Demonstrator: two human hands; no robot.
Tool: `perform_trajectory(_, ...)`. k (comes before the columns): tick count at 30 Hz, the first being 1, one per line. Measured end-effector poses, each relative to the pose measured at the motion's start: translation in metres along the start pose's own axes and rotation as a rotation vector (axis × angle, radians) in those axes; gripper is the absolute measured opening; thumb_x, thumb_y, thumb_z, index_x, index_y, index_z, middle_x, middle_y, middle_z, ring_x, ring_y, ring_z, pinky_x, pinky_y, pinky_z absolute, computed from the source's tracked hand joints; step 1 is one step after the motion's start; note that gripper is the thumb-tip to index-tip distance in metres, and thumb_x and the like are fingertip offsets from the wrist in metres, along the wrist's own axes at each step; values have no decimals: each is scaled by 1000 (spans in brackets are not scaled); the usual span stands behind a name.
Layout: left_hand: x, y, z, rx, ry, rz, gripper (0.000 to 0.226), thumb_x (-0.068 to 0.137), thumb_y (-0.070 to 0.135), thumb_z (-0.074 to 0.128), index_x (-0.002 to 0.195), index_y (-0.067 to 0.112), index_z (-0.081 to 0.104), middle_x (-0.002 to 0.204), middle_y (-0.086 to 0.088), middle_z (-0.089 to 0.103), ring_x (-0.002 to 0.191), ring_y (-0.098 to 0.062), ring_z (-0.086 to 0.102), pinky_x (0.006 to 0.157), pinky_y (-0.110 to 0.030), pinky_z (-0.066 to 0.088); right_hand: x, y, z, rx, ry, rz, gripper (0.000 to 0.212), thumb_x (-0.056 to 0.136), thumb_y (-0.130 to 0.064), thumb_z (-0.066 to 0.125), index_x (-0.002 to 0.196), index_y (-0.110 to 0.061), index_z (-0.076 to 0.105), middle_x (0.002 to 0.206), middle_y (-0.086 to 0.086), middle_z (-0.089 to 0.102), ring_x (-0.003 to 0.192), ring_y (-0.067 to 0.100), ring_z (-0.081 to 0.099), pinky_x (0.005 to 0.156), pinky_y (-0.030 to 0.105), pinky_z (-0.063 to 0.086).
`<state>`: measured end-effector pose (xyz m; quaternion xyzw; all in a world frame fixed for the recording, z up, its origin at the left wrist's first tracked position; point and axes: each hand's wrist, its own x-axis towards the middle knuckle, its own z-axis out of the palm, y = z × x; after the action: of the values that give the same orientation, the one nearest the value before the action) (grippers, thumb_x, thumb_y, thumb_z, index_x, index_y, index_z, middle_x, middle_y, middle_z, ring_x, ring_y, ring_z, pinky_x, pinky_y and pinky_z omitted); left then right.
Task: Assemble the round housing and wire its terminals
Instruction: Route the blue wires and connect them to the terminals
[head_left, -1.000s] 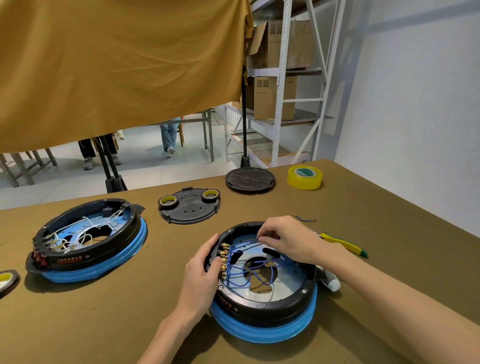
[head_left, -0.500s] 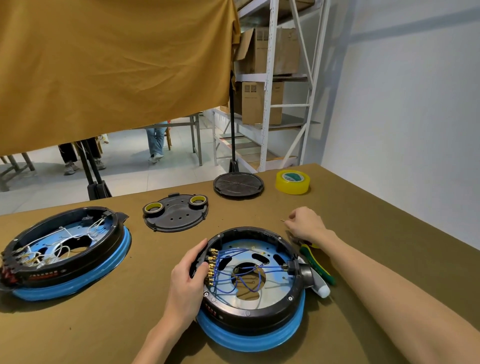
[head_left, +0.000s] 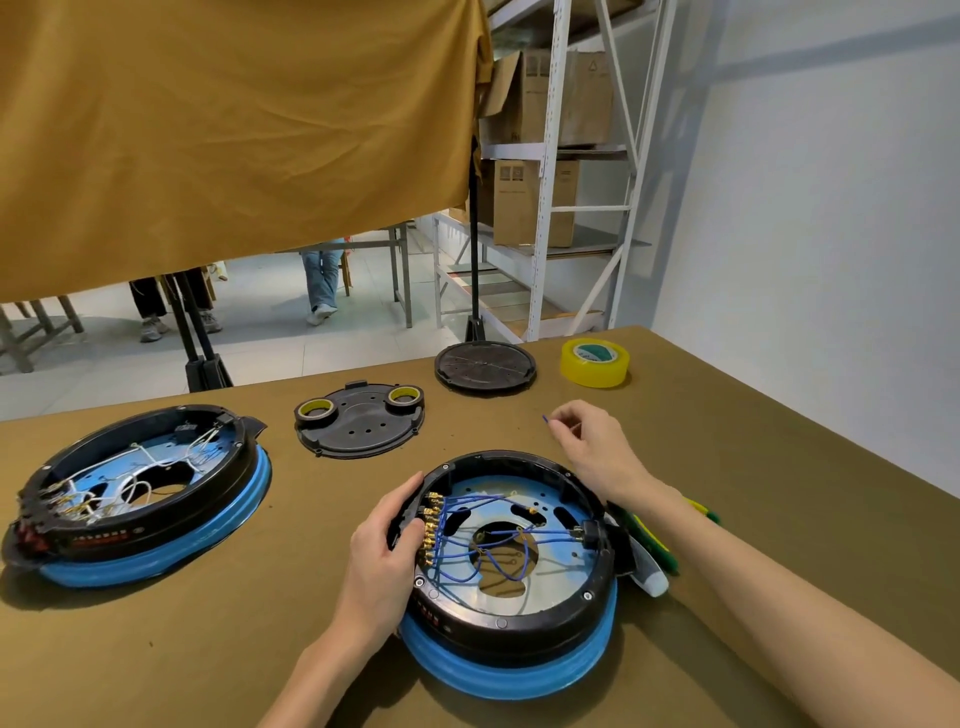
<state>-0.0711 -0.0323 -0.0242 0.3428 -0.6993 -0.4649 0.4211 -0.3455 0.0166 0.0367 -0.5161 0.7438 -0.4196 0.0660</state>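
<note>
A round black housing (head_left: 524, 631) on a blue ring lies in front of me. Blue wires (head_left: 488, 540) run inside it from a row of brass terminals (head_left: 430, 530) at its left edge. My left hand (head_left: 382, 551) grips that left rim, the thumb beside the terminals. Behind the housing's right side, my right hand (head_left: 597, 447) pinches a short blue wire (head_left: 548, 420) just above the table.
A second housing (head_left: 140, 499) with white wires lies at left. A black cover (head_left: 361, 426) carrying two tape rolls and a round black lid (head_left: 485, 366) sit behind. Yellow tape (head_left: 595, 362) is far right. A green-yellow screwdriver (head_left: 652, 540) and a white tube (head_left: 649, 574) lie under my right forearm.
My right hand left the inside of the housing, moved back and right to the table, and now holds a short blue wire lifted off it. My left hand stays on the rim.
</note>
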Motion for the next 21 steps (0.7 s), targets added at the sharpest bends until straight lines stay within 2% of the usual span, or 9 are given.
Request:
perform_trajectory(3, 0, 9, -3, 77, -8, 9, 44, 102, 11, 55, 137, 37, 58, 138, 20, 60, 128, 4, 53, 103, -26, 51, -29, -40, -2, 279, -105, -90, 18, 102, -13, 60, 88, -22, 67, 78, -6, 66, 64, 0, 53, 65, 13, 43)
perform_trajectory(5, 2, 21, -5, 163, 64, 89, 37, 99, 15, 62, 131, 34, 65, 139, 22, 58, 129, 15, 45, 108, -24, 41, -46, -57, -1, 422, -171, -96, 18, 102, -11, 59, 90, -20, 69, 77, -6, 68, 64, 3, 55, 65, 17, 46)
perform_trajectory(6, 3, 29, -5, 150, 93, 124, 34, 97, 19, 65, 127, 35, 68, 134, 23, 62, 126, 16, 48, 106, -22, 40, -54, -62, 0, 484, -208, -86, 17, 103, -11, 59, 92, -19, 70, 77, -6, 69, 65, 5, 56, 65, 19, 47)
perform_trajectory(10, 1, 63, 0, -19, 30, 179, 24, 90, 35, 73, 114, 35, 76, 108, 20, 76, 107, 0, 68, 88, -19, 53, -75, -72, 9, 624, -296, -73, 18, 104, -8, 57, 95, -15, 72, 74, -7, 68, 64, 7, 55, 64, 21, 46)
perform_trajectory(13, -3, 75, 9, -185, -3, 155, 19, 84, 35, 76, 103, 32, 81, 98, 8, 79, 96, -10, 75, 80, -19, 58, -82, -72, 13, 631, -304, -86, 18, 104, -8, 58, 97, -15, 73, 75, -9, 68, 66, 6, 54, 65, 21, 46)
perform_trajectory(17, 0, 75, 13, -196, -12, 174, 12, 90, 22, 76, 97, 29, 81, 93, 2, 79, 91, -16, 76, 80, -25, 60, -83, -67, 9, 606, -296, -111, 14, 102, -13, 63, 98, -20, 74, 81, -7, 73, 73, 8, 63, 70, 20, 51)
perform_trajectory(19, 2, 76, 15, -203, -29, 182, 14, 94, 16, 71, 99, 25, 80, 95, 2, 79, 94, -15, 75, 82, -23, 59, -75, -58, 5, 499, -168, -94, 10, 100, -17, 64, 99, -23, 73, 89, -4, 74, 83, 13, 68, 76, 24, 53)
perform_trajectory(21, 3, 76, 19, -196, -54, 175, 15, 96, 12, 69, 101, 21, 79, 96, 3, 80, 95, -13, 75, 84, -22, 58, -65, -42, 4, 256, 37, -16, 10, 102, -21, 60, 104, -21, 70, 99, -3, 70, 94, 14, 65, 81, 23, 49)
